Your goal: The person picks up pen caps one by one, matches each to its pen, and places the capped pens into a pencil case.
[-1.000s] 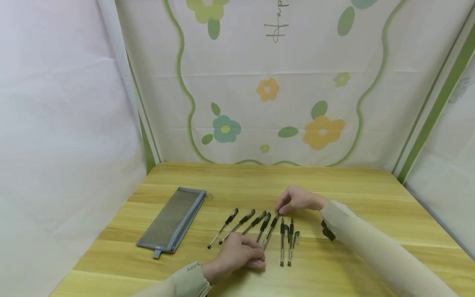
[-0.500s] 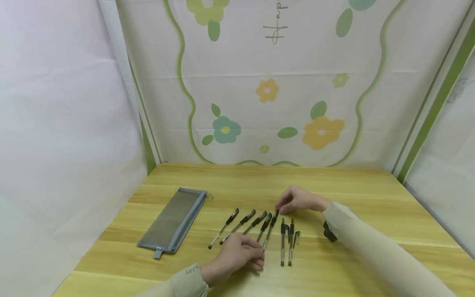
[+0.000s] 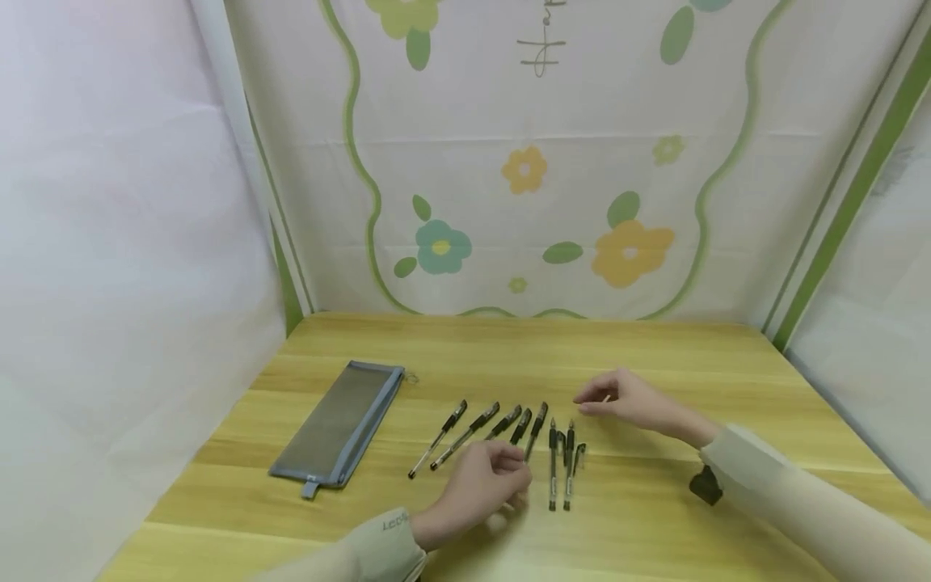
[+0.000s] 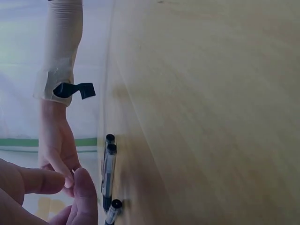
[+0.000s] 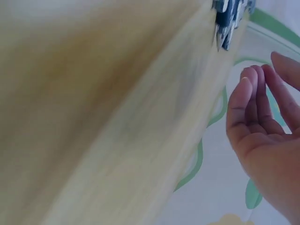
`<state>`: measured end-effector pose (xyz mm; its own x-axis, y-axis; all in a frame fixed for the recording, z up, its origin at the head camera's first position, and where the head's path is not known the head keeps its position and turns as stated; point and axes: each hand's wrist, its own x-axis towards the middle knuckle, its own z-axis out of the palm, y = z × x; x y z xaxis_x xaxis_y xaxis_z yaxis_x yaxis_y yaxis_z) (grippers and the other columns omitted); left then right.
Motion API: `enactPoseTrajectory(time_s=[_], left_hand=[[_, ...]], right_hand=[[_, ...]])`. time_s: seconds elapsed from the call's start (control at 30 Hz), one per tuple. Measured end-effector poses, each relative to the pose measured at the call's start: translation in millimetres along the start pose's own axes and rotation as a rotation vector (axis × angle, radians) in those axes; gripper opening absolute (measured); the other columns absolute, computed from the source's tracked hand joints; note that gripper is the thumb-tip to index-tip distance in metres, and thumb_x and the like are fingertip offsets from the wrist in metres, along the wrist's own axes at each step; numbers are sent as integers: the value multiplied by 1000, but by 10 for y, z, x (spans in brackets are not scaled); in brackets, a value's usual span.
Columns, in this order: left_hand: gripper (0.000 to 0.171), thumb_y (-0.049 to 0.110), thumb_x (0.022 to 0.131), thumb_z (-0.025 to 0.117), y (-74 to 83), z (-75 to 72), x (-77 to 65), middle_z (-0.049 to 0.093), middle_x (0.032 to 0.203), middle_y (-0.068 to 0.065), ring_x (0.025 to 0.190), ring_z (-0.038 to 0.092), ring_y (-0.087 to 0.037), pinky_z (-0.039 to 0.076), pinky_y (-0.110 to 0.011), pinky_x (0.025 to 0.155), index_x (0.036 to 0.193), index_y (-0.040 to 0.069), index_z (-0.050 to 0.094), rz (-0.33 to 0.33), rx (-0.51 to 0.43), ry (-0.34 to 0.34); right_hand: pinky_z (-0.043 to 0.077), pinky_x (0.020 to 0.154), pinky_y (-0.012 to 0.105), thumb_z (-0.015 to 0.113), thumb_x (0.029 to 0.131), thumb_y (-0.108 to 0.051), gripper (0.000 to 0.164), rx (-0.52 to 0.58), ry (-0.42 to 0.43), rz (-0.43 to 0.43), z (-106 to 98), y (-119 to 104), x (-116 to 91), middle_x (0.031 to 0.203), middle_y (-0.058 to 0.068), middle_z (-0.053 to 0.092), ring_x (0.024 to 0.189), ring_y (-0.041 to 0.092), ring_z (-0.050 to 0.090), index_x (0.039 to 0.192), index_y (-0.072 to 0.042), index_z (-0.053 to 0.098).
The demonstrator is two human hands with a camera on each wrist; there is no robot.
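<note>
Five capped gel pens lie slanted in a row, the leftmost pen point(image 3: 454, 416) in full sight. My left hand point(image 3: 476, 483) hovers over the lower ends of the others and hides them, its fingers loosely bent with nothing between them. The rightmost capped pen point(image 3: 540, 419) lies beyond its fingertips. Beside it two uncapped pens point(image 3: 553, 469) lie with tips pointing away, and loose black caps point(image 3: 579, 457) rest next to them. My right hand point(image 3: 631, 400) is apart from the pens, to their upper right, its relaxed fingers holding nothing. In the left wrist view, pens point(image 4: 109, 171) show beyond the left fingers.
A grey mesh zip pouch point(image 3: 333, 424) with blue edging lies flat and closed left of the pens. The wooden table point(image 3: 691, 356) ends at a white cloth wall point(image 3: 494, 218) printed with flowers. White cloth hangs at both sides.
My right hand has let go of the rightmost capped pen's cap end and moved right. My left hand has released its lower end and shifted slightly; the pen now lies unheld.
</note>
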<state>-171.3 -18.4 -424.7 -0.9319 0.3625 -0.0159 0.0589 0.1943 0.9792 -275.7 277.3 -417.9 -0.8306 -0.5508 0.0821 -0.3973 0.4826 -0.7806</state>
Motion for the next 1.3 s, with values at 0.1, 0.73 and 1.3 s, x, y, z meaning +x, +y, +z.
enactPoseTrajectory(time_s=[0.1,0.73,1.3], left_hand=[[31,5,85,73,14,33,22,65,91,-2,80,65,-16,56,-26,70,113,-5,64,13,12,3],[61,-4,72,80,22,292,211,65,107,-6,96,63,-19,52,-26,84,128,-10,55,69,68,-27],[87,-25,56,72,-25,432,207,54,115,-7,97,55,-20,52,-24,82,138,-11,43,16,127,-14]], right_hand=[[55,75,32,71,93,-23,30,26,40,5,-14,0,-160,106,14,69,89,23,66,113,-1,71],[56,63,33,70,92,-10,13,62,-30,-208,35,8,-511,100,13,69,76,23,66,105,-6,72],[56,64,35,65,95,-6,10,140,-137,-279,0,27,-485,94,15,68,75,27,64,103,-2,71]])
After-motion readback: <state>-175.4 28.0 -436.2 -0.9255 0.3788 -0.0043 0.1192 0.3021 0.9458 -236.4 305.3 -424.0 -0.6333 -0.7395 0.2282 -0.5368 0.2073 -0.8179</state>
